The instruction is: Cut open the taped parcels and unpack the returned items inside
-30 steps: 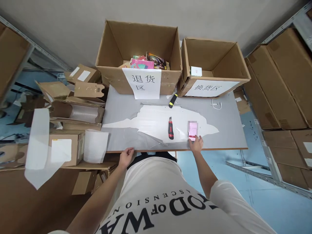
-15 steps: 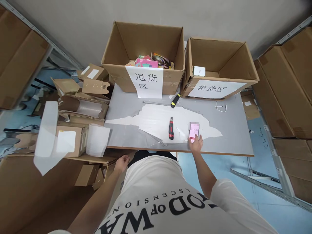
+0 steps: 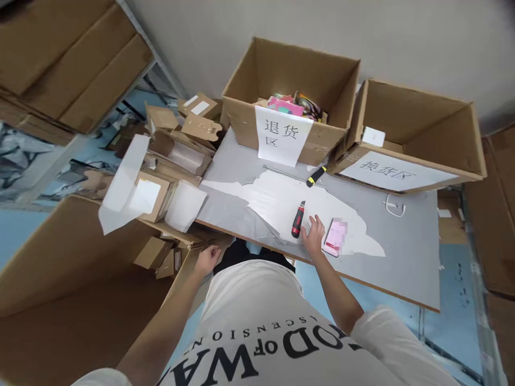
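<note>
My right hand (image 3: 313,236) is over the front of the table with its fingers apart, holding nothing I can see. To its left lies a red and black utility knife (image 3: 298,220). Just to its right a phone (image 3: 334,237) with a lit pink screen lies face up, not touched by the hand. Both objects rest on an irregular white patch (image 3: 273,193) on the tabletop. My left hand (image 3: 208,259) hangs by the table's front edge, its fingers curled in and nothing visible in them. A yellow and black utility knife (image 3: 316,176) lies farther back.
At the back stand two open cartons with paper signs: the left carton (image 3: 241,128) holds colourful boxes, the right carton (image 3: 438,145) a small white box (image 3: 373,136). Opened cardboard boxes (image 3: 177,153) pile up on the left. A large open carton (image 3: 80,268) stands below. A white cable (image 3: 395,207) lies right.
My right hand has left the phone and moved left towards the red and black knife. The view has turned to the left. My left hand stays near the table edge.
</note>
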A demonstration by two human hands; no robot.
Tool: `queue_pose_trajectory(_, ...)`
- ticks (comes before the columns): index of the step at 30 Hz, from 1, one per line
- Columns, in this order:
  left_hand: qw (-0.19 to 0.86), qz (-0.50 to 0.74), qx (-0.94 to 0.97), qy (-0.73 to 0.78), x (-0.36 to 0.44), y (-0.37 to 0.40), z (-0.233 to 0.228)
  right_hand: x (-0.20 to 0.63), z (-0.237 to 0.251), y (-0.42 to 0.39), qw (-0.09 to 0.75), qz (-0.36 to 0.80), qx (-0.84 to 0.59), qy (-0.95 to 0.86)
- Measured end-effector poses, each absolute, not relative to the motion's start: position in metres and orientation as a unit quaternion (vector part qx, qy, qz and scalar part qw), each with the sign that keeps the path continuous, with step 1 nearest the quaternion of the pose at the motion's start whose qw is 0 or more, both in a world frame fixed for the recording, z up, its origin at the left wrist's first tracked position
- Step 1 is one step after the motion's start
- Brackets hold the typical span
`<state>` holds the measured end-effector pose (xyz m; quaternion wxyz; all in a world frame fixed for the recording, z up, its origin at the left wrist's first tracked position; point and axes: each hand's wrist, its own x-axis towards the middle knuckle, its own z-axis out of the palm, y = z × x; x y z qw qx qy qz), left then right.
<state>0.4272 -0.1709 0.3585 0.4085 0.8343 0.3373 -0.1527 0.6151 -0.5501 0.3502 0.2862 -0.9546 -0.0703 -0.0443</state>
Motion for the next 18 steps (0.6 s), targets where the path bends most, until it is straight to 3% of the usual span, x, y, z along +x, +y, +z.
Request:
queue_pose_trajectory(8, 0.438, -0.089, 0.820, 0.358, 0.387, -0.171, 0.363, 0.636, 0.368, -0.455, 0.296, -0.039, -0.921, -0.251)
queue_pose_trajectory(18, 0.486, 0.001, 0.772, 0.410, 0.296, -0.142, 0.365, 0.582, 0.375, -0.336, 0.316, 0.026, -0.850, -0.421)
